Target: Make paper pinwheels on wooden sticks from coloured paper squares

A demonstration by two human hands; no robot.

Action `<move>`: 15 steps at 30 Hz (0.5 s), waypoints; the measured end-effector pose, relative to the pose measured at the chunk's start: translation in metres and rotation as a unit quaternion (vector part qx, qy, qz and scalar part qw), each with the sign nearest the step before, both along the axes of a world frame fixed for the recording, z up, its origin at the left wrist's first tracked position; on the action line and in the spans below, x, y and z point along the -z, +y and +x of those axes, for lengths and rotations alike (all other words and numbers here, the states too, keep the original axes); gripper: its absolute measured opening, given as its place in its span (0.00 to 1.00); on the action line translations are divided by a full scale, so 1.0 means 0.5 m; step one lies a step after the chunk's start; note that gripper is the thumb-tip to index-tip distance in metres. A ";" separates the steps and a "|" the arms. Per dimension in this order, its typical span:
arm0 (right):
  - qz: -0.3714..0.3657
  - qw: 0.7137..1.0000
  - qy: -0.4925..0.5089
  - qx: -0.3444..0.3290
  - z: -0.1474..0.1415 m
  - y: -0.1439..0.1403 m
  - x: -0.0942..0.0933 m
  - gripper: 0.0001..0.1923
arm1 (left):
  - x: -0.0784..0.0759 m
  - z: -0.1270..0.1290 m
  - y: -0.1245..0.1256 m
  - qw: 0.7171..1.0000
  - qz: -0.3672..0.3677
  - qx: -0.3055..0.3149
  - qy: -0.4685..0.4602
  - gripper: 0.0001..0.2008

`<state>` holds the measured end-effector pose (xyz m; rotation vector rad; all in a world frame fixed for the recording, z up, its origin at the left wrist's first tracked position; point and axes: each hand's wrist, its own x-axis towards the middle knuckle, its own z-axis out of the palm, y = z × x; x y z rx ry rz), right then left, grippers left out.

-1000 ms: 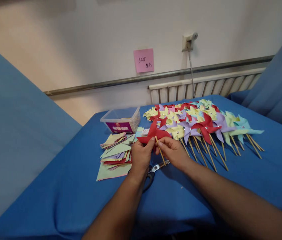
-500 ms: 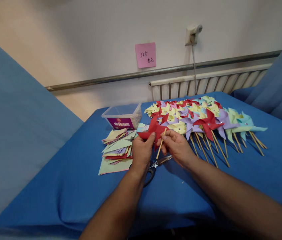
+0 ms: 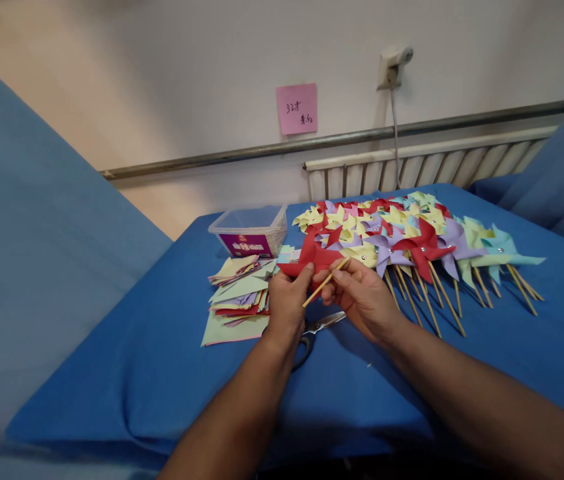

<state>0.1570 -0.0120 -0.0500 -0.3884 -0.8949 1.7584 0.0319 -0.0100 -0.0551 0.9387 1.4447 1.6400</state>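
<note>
My left hand (image 3: 288, 297) is closed on a red paper pinwheel (image 3: 312, 255), thumb on its near side. In my right hand (image 3: 362, 287) a thin wooden stick (image 3: 325, 283) is pinched near its upper end, slanting down to the left across the pinwheel. Whether the stick is joined to the pinwheel is hidden by my fingers. Beneath my hands, scissors (image 3: 307, 343) with dark handles lie on the blue cloth, blades pointing right. Left of my left hand is a stack of coloured paper (image 3: 239, 300).
Many finished-looking pinwheels (image 3: 425, 247) on sticks cover the table's right back. A clear plastic box (image 3: 249, 233) with a purple label stands behind the paper. Blue cloth (image 3: 162, 373) drapes the table. A radiator (image 3: 442, 160) and pipe (image 3: 242, 157) run along the wall.
The stick has turned from nearly upright to a flatter slant, its lower end swinging left. Both hands still hold their things, and the whole view has shifted slightly.
</note>
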 end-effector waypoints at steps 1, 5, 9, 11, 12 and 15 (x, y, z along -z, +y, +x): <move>0.004 1.000 -0.003 0.004 0.000 -0.002 0.001 0.10 | 0.000 0.000 0.001 1.000 0.005 0.007 -0.012 0.15; 0.015 0.997 -0.049 0.056 0.001 -0.007 0.005 0.10 | -0.003 -0.003 0.004 0.994 0.027 0.007 -0.103 0.13; 0.050 0.990 -0.111 0.074 0.008 -0.008 0.008 0.10 | -0.014 -0.006 0.003 0.985 0.033 0.003 -0.169 0.13; 0.080 0.982 -0.153 0.075 0.013 -0.008 0.008 0.08 | -0.021 -0.008 0.003 0.983 0.035 -0.003 -0.179 0.13; 0.100 0.976 -0.175 0.079 0.016 -0.009 0.007 0.07 | -0.023 -0.010 0.003 0.983 0.034 -0.006 -0.181 0.13; 0.180 0.945 -0.255 0.096 0.023 -0.012 0.005 0.05 | -0.028 -0.014 0.004 0.981 0.034 -0.008 -0.190 0.14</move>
